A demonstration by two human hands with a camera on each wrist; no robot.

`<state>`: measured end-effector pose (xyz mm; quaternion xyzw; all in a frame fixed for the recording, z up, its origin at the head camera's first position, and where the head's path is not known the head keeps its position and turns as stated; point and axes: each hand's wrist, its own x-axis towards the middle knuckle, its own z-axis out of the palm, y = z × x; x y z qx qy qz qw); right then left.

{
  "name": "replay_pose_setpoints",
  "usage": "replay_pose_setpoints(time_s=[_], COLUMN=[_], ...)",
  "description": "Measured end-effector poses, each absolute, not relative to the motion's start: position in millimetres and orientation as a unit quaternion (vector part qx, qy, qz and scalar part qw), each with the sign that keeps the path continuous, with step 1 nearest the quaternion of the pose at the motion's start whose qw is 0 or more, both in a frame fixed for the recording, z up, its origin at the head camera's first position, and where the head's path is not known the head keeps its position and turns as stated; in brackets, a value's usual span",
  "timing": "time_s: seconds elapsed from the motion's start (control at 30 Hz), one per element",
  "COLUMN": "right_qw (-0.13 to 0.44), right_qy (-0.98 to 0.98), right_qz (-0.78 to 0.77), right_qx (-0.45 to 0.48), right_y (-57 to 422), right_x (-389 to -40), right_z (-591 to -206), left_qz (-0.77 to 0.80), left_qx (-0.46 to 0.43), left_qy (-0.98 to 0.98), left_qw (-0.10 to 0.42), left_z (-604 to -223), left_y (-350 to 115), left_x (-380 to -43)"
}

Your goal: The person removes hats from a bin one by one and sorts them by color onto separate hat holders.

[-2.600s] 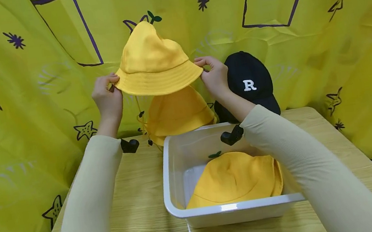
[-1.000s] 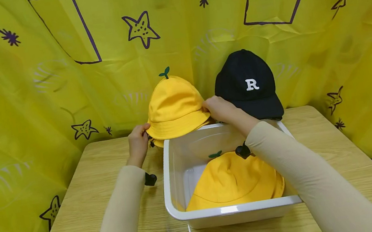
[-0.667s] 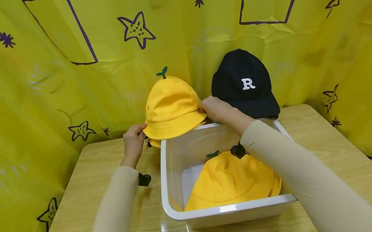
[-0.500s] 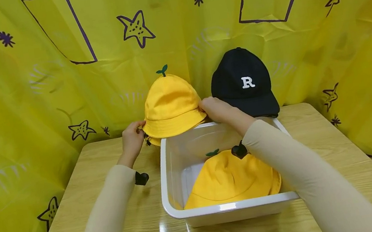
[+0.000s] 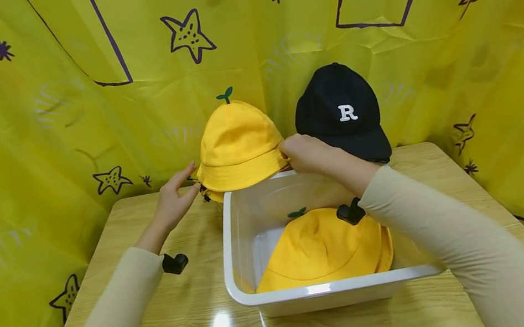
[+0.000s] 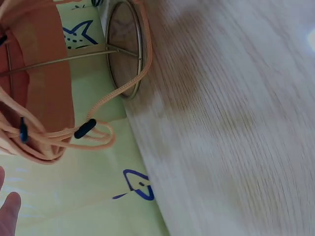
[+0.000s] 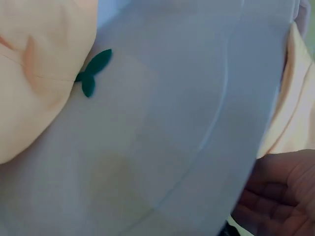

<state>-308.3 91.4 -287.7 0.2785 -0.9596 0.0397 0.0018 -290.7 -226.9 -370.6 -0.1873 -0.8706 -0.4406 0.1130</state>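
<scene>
A yellow bucket hat (image 5: 241,143) with a green sprout on its crown sits at the back, over another yellow hat on a wire stand (image 6: 139,56). My right hand (image 5: 308,152) pinches the right edge of its brim; in the right wrist view the hand (image 7: 280,194) has curled fingers against the brim (image 7: 295,113). My left hand (image 5: 174,201) is just off the brim's left side, fingers extended and holding nothing. Cords with dark toggles (image 6: 85,129) hang below the hats in the left wrist view.
A white plastic bin (image 5: 322,289) stands in front of the stacked hats, with a yellow sprout hat (image 5: 324,249) inside. A black cap (image 5: 336,103) with a white R stands at the back right. A yellow patterned curtain (image 5: 145,118) encloses the wooden table (image 5: 172,310).
Both hands lowered the yellow bucket hat onto the one behind the bin. My left hand then let go of the brim and moved left, its fingers straightening. My right hand stayed at the brim.
</scene>
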Motion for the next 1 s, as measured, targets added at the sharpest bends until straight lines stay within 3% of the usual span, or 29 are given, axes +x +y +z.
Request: replay_pose_setpoints(time_s=[0.27, 0.57, 0.77, 1.0], right_qw=[0.035, 0.059, -0.022, -0.152], right_qy=[-0.942, -0.912, -0.845, -0.842], right_qz=[0.036, 0.058, 0.151, 0.186], right_qx=[0.333, 0.402, 0.512, 0.483], right_y=[91.4, 98.7, 107.9, 114.7], right_x=[-294.8, -276.4, -279.8, -275.7], right_z=[-278.0, -276.1, -280.8, -282.3], left_qz=[-0.353, -0.218, -0.192, -0.133], left_qx=[-0.254, -0.406, -0.482, -0.516], left_qy=[-0.898, -0.884, -0.850, -0.840], left_qw=[0.071, 0.082, 0.093, 0.099], left_z=[-359.2, -343.8, -339.0, -328.6], left_y=[-237.0, -233.7, -222.2, -196.9], left_x=[-264.7, -239.8, -224.0, -193.8])
